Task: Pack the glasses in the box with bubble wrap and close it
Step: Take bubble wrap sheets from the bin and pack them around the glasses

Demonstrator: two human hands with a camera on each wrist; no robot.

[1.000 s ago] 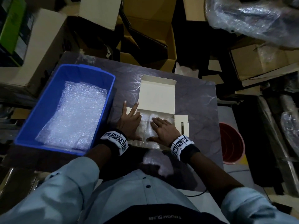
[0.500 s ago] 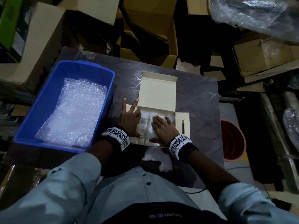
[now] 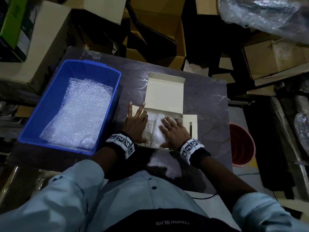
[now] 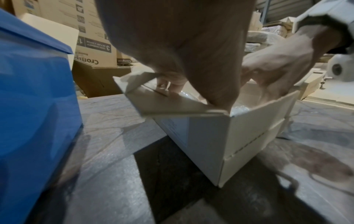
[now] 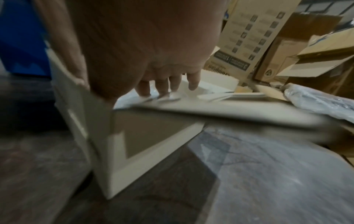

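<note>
A small cream cardboard box (image 3: 164,96) (image 4: 226,136) (image 5: 134,144) stands open on the dark marbled table (image 3: 205,101), its lid folded back and a slotted side flap (image 3: 190,124) sticking out right. Inside lie glasses wrapped in bubble wrap (image 3: 153,129). My left hand (image 3: 136,122) (image 4: 182,50) lies over the box's left side, fingers spread and straight across the left flap. My right hand (image 3: 173,130) (image 5: 145,50) presses flat on the wrapped bundle, fingers straight. The hands hide most of the bundle.
A blue plastic bin (image 3: 50,104) holding bubble wrap sheets (image 3: 80,111) fills the table's left side. Cardboard cartons (image 3: 158,30) crowd the floor beyond the table. A red bucket (image 3: 242,144) stands on the floor to the right. A plastic-wrapped roll (image 3: 267,12) lies at top right.
Both hands stay on the wrapped bundle in the box; the right hand's fingers have shifted slightly. The view has tilted a little.
</note>
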